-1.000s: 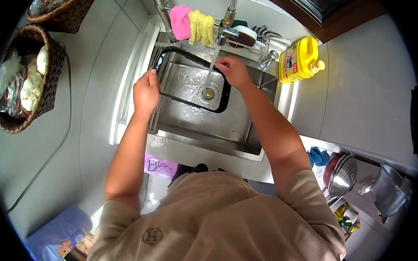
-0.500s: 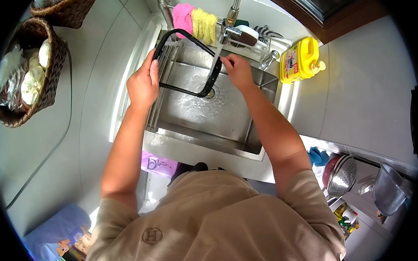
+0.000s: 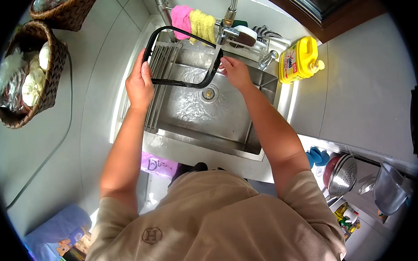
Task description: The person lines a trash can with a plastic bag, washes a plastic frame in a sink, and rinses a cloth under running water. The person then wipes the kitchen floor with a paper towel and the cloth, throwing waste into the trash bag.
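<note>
Black frame (image 3: 201,85), rounded at its corners, is held between the two hands above the sink (image 3: 227,125); its left end lies over the rods of the rack (image 3: 163,70), its right end under the tap (image 3: 227,32); water runs from the tap down onto that right end. Left hand (image 3: 140,86) grasps the left side of the frame, the rim passing between thumb and fingers; the thumb lies toward the inner side, the other fingers along the outer edge. Right hand (image 3: 237,73) is at the opposite end, its fingers bent, the tips against the rim just beside the falling water; whether they pinch it or merely rest on it I cannot tell. Below the frame, near its lower right corner in view, shows the drain (image 3: 208,93); beyond it hang a pink cloth (image 3: 181,21) and a yellow cloth (image 3: 201,26); right of the sink stands a yellow bottle (image 3: 300,60).
</note>
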`<action>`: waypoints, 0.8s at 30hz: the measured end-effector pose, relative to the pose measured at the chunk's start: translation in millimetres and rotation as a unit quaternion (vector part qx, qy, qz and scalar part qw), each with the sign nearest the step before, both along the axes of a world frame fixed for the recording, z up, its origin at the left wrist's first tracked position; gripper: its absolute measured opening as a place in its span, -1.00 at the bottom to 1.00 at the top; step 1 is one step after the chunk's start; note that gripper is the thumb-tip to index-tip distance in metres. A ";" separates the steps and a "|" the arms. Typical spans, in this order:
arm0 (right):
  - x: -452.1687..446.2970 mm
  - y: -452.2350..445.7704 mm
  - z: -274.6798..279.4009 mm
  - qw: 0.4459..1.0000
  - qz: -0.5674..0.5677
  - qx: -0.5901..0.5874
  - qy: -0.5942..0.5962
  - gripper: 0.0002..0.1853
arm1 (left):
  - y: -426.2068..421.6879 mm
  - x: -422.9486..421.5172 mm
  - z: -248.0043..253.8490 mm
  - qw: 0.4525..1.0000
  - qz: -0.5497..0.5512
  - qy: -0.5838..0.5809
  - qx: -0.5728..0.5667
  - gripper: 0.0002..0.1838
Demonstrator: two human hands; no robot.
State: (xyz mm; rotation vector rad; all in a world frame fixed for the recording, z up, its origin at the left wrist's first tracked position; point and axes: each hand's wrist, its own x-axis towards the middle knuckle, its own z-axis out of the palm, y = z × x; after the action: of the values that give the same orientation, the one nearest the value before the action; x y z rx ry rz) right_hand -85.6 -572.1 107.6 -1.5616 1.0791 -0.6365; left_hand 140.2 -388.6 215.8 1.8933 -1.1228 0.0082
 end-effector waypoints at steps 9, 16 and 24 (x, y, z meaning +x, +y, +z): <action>-25.0 -10.2 20.4 0.993 0.056 0.020 0.102 -0.70 | -13.8 -10.8 -61.7 0.978 0.021 0.182 -0.103 -0.60; -52.3 1.7 64.7 0.943 0.002 -0.232 0.238 -0.77 | -26.1 -8.0 -124.7 0.944 -0.020 0.327 0.044 -0.69; -86.4 15.7 68.4 0.938 -0.078 -0.287 0.179 -0.76 | -75.3 -33.1 -147.0 0.828 -0.018 0.536 0.167 -0.74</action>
State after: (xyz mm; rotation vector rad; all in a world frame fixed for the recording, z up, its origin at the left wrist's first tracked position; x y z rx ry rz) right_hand -172.0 -556.5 176.0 -2.1714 1.3767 -0.8477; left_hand 107.0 -463.9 68.9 1.7089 -0.3596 -1.1944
